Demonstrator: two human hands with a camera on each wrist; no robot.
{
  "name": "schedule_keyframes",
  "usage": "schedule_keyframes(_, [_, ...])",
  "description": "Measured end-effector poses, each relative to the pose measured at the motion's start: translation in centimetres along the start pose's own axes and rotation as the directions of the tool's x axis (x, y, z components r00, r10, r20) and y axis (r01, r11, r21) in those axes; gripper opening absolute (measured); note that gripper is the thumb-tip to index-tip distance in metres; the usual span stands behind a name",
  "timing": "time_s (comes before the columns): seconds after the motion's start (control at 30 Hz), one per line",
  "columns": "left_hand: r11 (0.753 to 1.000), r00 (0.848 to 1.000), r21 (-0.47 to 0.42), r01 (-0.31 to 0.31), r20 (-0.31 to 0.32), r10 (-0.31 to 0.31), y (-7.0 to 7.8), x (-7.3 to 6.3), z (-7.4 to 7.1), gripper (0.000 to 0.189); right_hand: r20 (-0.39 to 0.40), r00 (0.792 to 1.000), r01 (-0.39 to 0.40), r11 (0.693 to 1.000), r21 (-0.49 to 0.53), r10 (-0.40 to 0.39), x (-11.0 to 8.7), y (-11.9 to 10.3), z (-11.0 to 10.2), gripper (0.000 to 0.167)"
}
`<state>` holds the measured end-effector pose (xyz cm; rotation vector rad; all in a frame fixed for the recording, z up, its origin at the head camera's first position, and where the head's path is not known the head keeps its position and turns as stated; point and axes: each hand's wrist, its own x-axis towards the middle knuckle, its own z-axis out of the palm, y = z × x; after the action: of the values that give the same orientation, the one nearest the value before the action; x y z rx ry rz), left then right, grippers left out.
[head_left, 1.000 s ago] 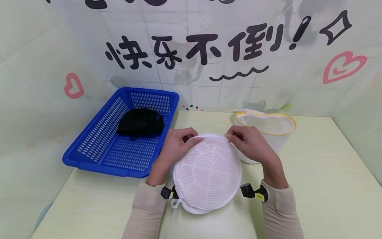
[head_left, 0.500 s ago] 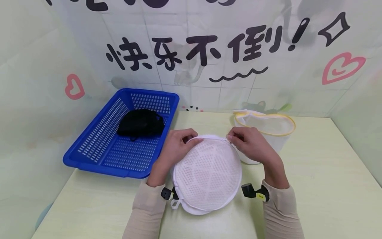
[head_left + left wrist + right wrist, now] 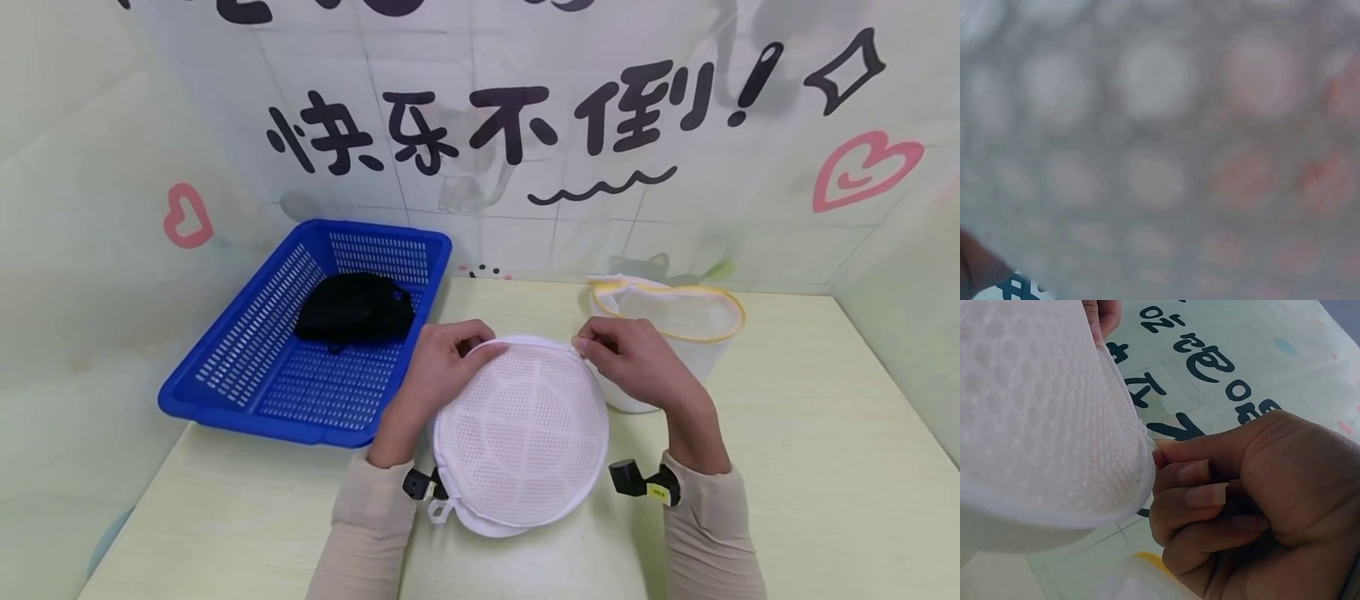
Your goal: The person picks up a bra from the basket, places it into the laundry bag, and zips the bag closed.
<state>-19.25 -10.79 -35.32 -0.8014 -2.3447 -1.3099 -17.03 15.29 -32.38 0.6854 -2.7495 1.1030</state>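
A round white mesh laundry bag [image 3: 525, 437] is tilted up between both hands, its netted top facing me. At its far rim on the left, my left hand [image 3: 448, 362] grips the edge, thumb lying over the mesh. My right hand [image 3: 630, 354] pinches at the rim's seam further right; in the right wrist view its thumb and index fingertip meet right at the piped edge [image 3: 1147, 447], the other fingers curled. What lies between those fingertips is hidden. Blurred mesh [image 3: 1154, 175] fills most of the left wrist view.
On the left stands a blue plastic basket [image 3: 288, 429] with a bundled black cloth item [image 3: 352, 308] inside. Behind my right hand is an open white mesh bag with yellow trim [image 3: 697, 350]. A printed backdrop [image 3: 495, 242] rises behind the table [image 3: 810, 467].
My right hand has shifted slightly to the right along the bag's rim. The left hand keeps its hold in nearly the same place.
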Motion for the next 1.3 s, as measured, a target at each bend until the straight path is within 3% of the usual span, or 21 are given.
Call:
schedule_keyframes(0.4, [1.000,0.999,0.015,-0.007,-0.043,0.007,0.17,-0.03,-0.27,0.012,-0.012,1.000,0.004,1.000,-0.018,-0.004,-0.05,-0.07,-0.27,0.016])
schedule_keyframes(1.0, [1.000,0.999,0.008,0.025,-0.043,-0.025,-0.05,-0.17,-0.15,0.012,0.004,1.000,-0.014,1.000,0.016,0.014,-0.14,-0.05,-0.22,0.015])
schedule_keyframes(1.3, [1.000,0.996,0.013,-0.010,-0.093,0.011,-0.15,0.00,-0.21,0.013,0.000,1.000,-0.011,1.000,0.005,0.011,-0.18,0.08,-0.45,0.015])
